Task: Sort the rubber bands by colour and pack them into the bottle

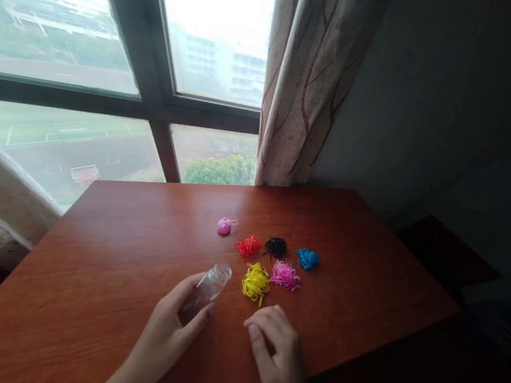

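My left hand (pixel 168 328) is wrapped round a small clear plastic bottle (pixel 210 284), which lies tilted on the wooden table (pixel 117 244) with its open mouth pointing away. My right hand (pixel 277 352) rests on the table just right of it, fingers curled together, a little below a yellow pile of tiny rubber bands (pixel 256 282); whether it holds anything is hidden. Further piles lie beyond: pink (pixel 286 274), red (pixel 248 247), black (pixel 275 246) and blue (pixel 307 258). A pink cap (pixel 224 226) sits apart at the back.
The table stands against a large window (pixel 115 49) with a patterned curtain (pixel 312 82) at its right. The table's right edge drops off to a dark wall and floor. Its left half is bare wood.
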